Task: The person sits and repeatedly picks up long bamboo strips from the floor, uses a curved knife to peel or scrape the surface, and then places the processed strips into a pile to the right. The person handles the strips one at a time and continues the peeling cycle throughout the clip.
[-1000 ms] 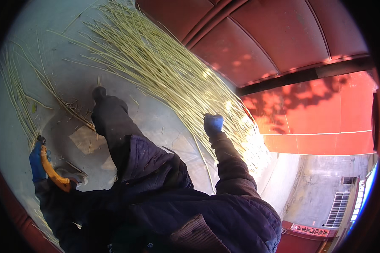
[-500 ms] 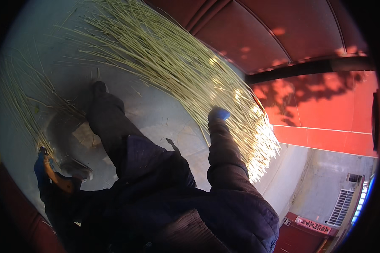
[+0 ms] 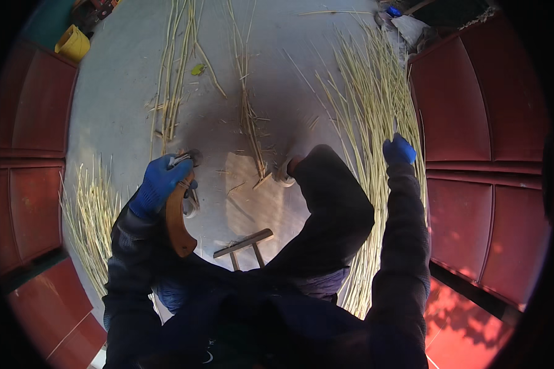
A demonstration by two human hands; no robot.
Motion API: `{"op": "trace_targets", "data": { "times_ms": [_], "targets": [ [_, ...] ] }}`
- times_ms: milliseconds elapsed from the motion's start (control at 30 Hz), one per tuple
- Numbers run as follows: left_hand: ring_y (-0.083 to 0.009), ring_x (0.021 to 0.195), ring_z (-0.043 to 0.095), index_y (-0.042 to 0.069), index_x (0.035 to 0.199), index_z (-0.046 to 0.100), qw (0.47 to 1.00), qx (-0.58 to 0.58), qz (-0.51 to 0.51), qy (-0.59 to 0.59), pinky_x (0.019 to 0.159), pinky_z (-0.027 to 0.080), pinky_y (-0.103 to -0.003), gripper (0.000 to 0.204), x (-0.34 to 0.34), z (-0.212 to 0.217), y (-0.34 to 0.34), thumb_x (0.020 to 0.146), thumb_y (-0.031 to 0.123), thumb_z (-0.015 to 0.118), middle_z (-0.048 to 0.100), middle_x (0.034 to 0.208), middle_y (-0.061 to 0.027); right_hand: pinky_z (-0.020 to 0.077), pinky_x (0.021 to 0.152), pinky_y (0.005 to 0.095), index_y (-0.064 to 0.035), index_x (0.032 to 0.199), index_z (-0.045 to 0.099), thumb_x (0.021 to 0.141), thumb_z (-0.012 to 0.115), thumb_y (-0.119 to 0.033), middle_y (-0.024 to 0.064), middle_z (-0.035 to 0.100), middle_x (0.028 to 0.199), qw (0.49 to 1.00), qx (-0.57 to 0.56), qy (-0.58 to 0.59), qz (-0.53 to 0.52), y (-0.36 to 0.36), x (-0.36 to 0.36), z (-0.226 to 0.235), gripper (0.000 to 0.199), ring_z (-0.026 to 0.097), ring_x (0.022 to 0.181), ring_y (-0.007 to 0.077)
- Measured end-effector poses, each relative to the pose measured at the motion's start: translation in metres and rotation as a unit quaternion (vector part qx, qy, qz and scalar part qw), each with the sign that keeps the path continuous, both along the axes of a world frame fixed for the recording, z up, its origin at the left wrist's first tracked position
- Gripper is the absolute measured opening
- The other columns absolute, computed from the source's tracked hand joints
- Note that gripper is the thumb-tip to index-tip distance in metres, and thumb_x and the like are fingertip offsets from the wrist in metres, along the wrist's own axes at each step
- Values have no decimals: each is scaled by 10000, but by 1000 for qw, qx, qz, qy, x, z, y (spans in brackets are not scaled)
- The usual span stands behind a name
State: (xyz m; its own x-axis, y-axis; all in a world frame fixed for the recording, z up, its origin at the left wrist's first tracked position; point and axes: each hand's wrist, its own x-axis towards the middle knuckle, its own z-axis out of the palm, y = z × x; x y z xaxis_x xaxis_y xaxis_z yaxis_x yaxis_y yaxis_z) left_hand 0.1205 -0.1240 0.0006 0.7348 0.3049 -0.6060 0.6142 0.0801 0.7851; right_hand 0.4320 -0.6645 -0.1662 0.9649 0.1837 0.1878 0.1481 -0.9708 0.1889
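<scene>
My left hand (image 3: 160,182), in a blue glove, grips a tool with a curved brown wooden handle (image 3: 176,222) that hangs down from the fist. My right hand (image 3: 399,149), also in a blue glove, reaches out to the right into a big spread of pale yellow stalks (image 3: 369,111) lying on the concrete floor; its fingers are closed on one thin stalk that rises from it. My knee in dark trousers (image 3: 332,197) sits between the two hands. A shoe (image 3: 284,171) shows beside the knee.
More stalks lie in thin rows ahead (image 3: 172,80) and in a bundle at the left (image 3: 89,215). Red metal door panels (image 3: 480,111) line the right, others the left (image 3: 31,154). A small wooden stool (image 3: 246,245) stands below me. A yellow bucket (image 3: 72,43) stands far left.
The view has swung round, so the big stalk pile now lies to my right instead of ahead. My left hand with the tool has risen toward the middle. The right hand stays at the stalks.
</scene>
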Motion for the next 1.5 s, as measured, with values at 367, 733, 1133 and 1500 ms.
{"op": "trace_targets", "data": {
  "times_ms": [367, 733, 1133, 1500],
  "targets": [
    [-143, 740, 731, -48, 1113, 704, 995, -28, -6, 95, 699, 583, -289, 393, -31, 28, 48, 827, 200, 811, 761, 850, -120, 546, 795, 490, -170, 1013, 740, 876, 637, -533, 108, 765, 955, 931, 16, 341, 127, 366, -110, -220, 402, 743, 920, 314],
    [-137, 796, 721, -18, 1029, 747, 992, 30, -88, 88, 760, 577, -295, 331, -38, 32, 65, 731, 120, 783, 757, 885, -112, 559, 819, 504, -125, 991, 785, 855, 626, -407, 199, 751, 1004, 911, -3, 404, 81, 365, -119, -248, 351, 733, 926, 376],
    [-123, 673, 713, -77, 1048, 678, 996, 42, -5, -76, 627, 583, -268, 358, -47, 18, 41, 939, 260, 730, 734, 800, -124, 525, 786, 308, -20, 1178, 682, 1005, 640, -235, 70, 713, 973, 536, 562, 628, 52, 349, -123, 61, 280, 675, 884, 184],
    [-154, 710, 724, -50, 902, 686, 987, 70, -49, -139, 646, 587, -302, 345, -77, 9, 8, 935, 288, 746, 721, 791, -99, 549, 823, 354, 34, 1259, 605, 1034, 567, -221, 115, 676, 961, 435, 689, 558, 155, 277, -227, 224, 342, 669, 880, 213]
  ]
}}
